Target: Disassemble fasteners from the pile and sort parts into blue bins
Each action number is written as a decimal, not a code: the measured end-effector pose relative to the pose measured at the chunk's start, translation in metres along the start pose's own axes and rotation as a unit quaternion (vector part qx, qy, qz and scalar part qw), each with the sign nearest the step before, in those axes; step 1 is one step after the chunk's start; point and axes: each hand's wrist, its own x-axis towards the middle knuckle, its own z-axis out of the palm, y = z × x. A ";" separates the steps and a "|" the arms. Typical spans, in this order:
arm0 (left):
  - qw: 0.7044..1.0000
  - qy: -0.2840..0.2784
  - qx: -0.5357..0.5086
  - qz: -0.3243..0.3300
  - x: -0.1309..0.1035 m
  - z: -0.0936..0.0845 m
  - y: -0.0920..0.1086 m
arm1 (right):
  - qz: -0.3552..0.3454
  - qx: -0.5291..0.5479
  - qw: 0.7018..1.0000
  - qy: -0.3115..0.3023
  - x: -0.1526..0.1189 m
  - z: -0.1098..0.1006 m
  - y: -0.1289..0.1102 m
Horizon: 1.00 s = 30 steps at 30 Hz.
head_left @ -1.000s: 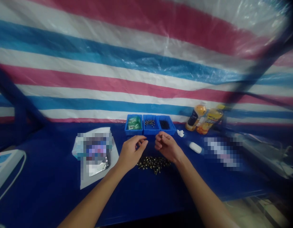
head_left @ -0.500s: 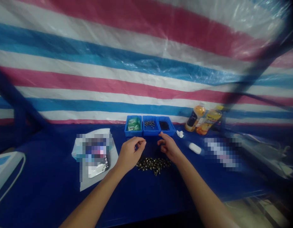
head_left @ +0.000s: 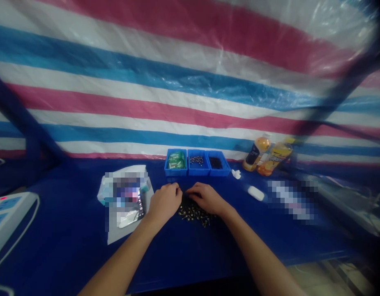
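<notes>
A pile of small brass-coloured metal pieces (head_left: pixel 194 214) lies on the blue tabletop in front of me. At its left far edge is my left hand (head_left: pixel 166 200), fingers curled in and the tips pressed together. Whatever they hold is too small or hidden to make out. Facing it, my right hand (head_left: pixel 207 198) hovers low over the far side of the pile with bent fingers drawn together. Its fingertips are partly hidden, and I cannot make out what is between them. A narrow gap separates the two hands.
Behind the hands stand three blue bins: the left bin (head_left: pixel 176 174) with a green bag, the middle bin (head_left: pixel 198 172) with small metal screws, the right bin (head_left: pixel 219 172) with dark bits. Rightward are crumpled tissue (head_left: pixel 236 174), a white case (head_left: pixel 256 193) and drink bottles (head_left: pixel 256 153). A power strip (head_left: pixel 11 213) lies left.
My right hand has moved left and down from near the right bin to the pile, its fingers closing. My left hand has turned slightly, palm further down. The view has shifted a little.
</notes>
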 end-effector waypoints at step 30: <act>0.987 0.014 -0.119 0.105 -0.007 0.006 0.022 | 0.038 -0.073 0.996 0.023 -0.012 -0.010 0.011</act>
